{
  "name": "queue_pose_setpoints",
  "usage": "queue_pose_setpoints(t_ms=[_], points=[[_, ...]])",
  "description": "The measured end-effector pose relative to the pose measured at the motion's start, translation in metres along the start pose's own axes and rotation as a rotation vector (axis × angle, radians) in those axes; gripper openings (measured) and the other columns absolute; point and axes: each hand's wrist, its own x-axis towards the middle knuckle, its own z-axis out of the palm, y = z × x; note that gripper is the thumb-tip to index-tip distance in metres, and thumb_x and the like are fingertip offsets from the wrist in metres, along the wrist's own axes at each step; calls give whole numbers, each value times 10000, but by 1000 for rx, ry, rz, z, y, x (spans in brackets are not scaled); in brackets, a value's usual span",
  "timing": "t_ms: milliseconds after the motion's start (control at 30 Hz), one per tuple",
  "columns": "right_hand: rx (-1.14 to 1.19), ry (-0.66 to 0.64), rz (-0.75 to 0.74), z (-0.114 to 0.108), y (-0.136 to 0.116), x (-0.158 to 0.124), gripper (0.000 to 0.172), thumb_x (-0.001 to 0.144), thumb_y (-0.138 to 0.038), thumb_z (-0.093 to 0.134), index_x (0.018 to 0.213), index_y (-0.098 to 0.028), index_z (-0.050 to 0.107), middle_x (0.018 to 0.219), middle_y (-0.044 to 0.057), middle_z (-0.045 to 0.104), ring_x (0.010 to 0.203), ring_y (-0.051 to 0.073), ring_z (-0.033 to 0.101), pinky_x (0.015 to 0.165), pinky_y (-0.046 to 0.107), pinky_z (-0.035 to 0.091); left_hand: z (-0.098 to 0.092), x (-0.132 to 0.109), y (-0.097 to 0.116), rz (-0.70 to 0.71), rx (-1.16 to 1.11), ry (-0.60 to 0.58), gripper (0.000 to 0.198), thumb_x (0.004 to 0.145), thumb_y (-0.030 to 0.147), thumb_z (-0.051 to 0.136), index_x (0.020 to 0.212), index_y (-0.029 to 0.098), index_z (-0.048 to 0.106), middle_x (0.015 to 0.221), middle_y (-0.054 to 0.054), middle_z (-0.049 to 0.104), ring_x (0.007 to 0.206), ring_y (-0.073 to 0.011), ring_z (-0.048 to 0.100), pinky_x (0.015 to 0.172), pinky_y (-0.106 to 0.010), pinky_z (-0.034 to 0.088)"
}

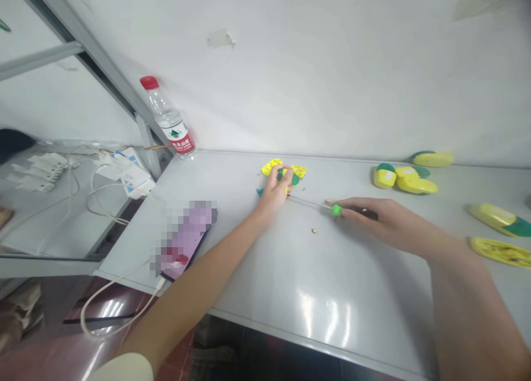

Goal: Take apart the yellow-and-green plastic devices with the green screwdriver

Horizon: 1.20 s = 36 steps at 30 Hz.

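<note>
My right hand (pixel 373 215) is closed around the dark handle of a screwdriver (pixel 309 201) with a green collar. Its thin shaft points left and ends at my left hand (pixel 277 188). The fingers of my left hand are closed on a small yellow and green plastic part (pixel 286 190), mostly hidden beneath them. Just behind that hand lie an open yellow shell half (pixel 271 166) and another yellow piece (pixel 299 171). A teal bit (pixel 260 192) shows at its left side. Small brownish bits, one of them a loose fragment (pixel 314 230), lie near the screwdriver.
Several yellow and green plastic cases (pixel 417 183) rest at the back right, with an open yellow shell (pixel 501 252) nearer. On the left are a cabled phone (pixel 191 234), a water bottle (pixel 172 124) against the wall, and a white box (pixel 135 173) among cables beyond a metal frame.
</note>
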Motion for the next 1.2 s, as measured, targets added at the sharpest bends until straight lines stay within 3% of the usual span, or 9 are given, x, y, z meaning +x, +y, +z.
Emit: queue_pose_setpoints(t_ms=[133,300,467,600,800,967,1100,1200], points=[[-19,62,31,1,-2,0,479,914,-644,646,1209,-290,776,1197,63,806,964,306,764,841,418,600,0,-1,0,16,17,-10,109,1029,338,546,1045,230,545,774,37,490,665,-79,470,669,-201,400],[-10,-34,-13,1,-2,1,465,979,-593,561,1265,-294,773,1297,48,779,1125,331,740,919,426,596,0,0,0,-4,-14,-6,148,1000,379,612,1034,243,565,782,35,498,670,-80,475,668,-201,400],[-39,117,-6,-1,-3,-1,466,915,-618,647,1223,-297,785,1236,60,797,1036,329,754,907,444,599,0,1,-1,4,-38,-3,125,1012,356,591,1031,237,555,774,36,499,661,-79,472,658,-200,392],[0,21,-8,-2,-1,-2,470,966,-589,577,1289,-312,774,1279,48,785,1109,328,743,940,444,596,-1,2,-2,28,-70,-27,107,1021,333,567,1030,231,536,744,40,485,647,-82,461,634,-201,367],[-22,132,27,-2,-7,-1,417,891,-595,679,1168,-311,805,1172,48,809,970,305,757,863,429,602,-2,3,-3,35,-75,-24,136,1008,360,590,1022,234,539,753,38,490,649,-82,459,634,-198,370],[6,8,-6,-3,-7,-1,451,971,-592,548,1145,-271,812,1134,67,820,983,320,758,859,435,605,-1,2,-4,30,-48,-38,116,1020,343,565,1038,231,541,741,38,486,651,-81,471,638,-190,382],[-13,88,12,-2,-6,-1,433,905,-614,653,1130,-265,774,1051,71,819,863,290,759,780,413,602,-1,2,-4,36,-46,-33,105,1021,332,565,1043,231,547,764,34,492,659,-79,471,638,-190,380],[-7,82,5,-1,-5,0,478,916,-619,638,1196,-253,764,1126,86,809,940,301,760,827,421,605,-1,3,-5,28,-75,-31,128,1007,352,594,1034,236,549,760,37,494,649,-79,467,628,-191,374]])
